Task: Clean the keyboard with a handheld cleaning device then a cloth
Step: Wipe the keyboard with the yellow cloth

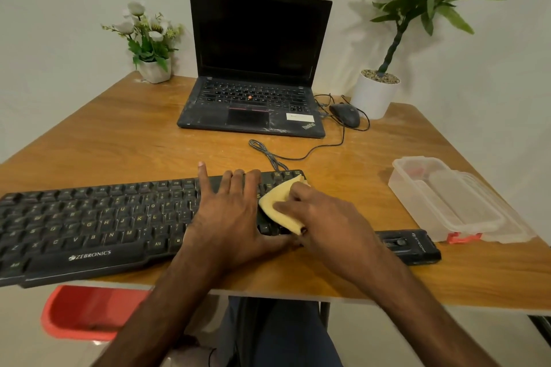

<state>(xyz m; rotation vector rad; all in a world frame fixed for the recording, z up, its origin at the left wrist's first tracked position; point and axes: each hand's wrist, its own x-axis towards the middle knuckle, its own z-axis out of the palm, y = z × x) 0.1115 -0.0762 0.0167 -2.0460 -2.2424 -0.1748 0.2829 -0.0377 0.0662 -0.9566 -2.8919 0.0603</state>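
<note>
Keyboard (89, 226) runs left-right, spacebar edge nearest.

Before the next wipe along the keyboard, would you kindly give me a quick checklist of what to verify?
1. Folded yellow cloth held by right hand: ok.
2. Left hand flat on black Zebronics keyboard, steadying it: ok.
3. Black handheld cleaning device set aside on wooden table: ok.
4. Grey keyboard cable clear of both hands: ok.
5. Keyboard fully on table: cannot tell; its near left corner reaches the edge.
6. Letter keys already wiped: cannot tell.
</note>
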